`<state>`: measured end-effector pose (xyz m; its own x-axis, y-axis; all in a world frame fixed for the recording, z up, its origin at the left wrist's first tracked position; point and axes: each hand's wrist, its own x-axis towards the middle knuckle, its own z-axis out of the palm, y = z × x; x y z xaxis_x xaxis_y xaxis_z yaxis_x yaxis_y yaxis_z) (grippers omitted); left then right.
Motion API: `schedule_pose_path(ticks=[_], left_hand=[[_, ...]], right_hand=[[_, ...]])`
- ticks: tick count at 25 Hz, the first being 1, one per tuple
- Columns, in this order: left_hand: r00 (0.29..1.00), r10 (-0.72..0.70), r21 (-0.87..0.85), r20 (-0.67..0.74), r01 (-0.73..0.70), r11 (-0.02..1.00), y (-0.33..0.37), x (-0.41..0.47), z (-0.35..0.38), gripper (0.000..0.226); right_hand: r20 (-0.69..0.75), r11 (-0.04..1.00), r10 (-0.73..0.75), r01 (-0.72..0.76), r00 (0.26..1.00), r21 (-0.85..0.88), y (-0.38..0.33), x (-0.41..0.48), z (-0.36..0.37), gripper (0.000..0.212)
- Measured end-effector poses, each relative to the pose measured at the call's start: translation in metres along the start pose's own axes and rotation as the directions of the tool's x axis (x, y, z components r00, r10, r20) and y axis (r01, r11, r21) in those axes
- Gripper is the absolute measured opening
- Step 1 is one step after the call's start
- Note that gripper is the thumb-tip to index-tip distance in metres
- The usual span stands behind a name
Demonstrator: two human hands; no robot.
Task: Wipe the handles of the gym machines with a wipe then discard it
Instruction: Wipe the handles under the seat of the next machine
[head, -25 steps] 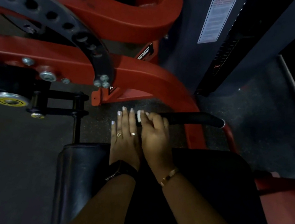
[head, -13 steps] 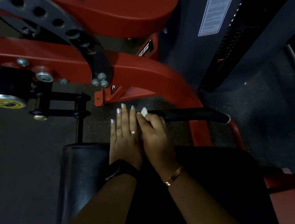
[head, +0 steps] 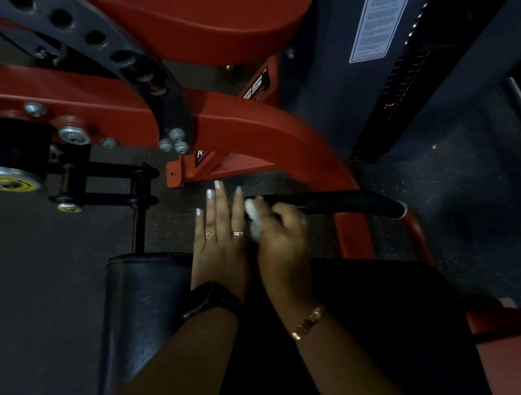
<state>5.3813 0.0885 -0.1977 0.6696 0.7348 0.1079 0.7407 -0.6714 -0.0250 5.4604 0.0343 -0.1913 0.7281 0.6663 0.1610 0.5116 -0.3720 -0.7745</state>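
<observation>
A dark speckled floor [head: 12, 275] fills the near left. At far left a black curved plate [head: 74, 21] pierced with round holes arcs over a red frame [head: 95, 102], with silver bolts [head: 175, 142] at its lower end. A yellow-marked round cap [head: 6, 180] sits at the left edge. A white warning label [head: 379, 19] is stuck on the grey tower [head: 327, 69] far right. A black padded seat [head: 147, 299] lies near.

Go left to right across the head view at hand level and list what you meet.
yellow-centred disc → black linkage → left hand, fingers straight → wipe → right hand, gripping the wipe → black handle
</observation>
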Motion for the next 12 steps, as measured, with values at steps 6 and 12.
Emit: schedule_pose_path(ticks=[6,12], left_hand=[[1.0,0.016,-0.051,-0.016,-0.017,0.999,0.001,-0.001,0.002,0.067],[1.0,0.019,-0.024,-0.024,-0.02,1.0,0.002,0.0,0.003,0.077]], right_hand=[[-0.252,0.962,0.236,-0.263,0.939,-0.078,0.014,0.034,-0.017,0.025],[-0.215,0.994,0.107,-0.098,0.971,0.049,0.011,0.01,-0.008,0.018]])
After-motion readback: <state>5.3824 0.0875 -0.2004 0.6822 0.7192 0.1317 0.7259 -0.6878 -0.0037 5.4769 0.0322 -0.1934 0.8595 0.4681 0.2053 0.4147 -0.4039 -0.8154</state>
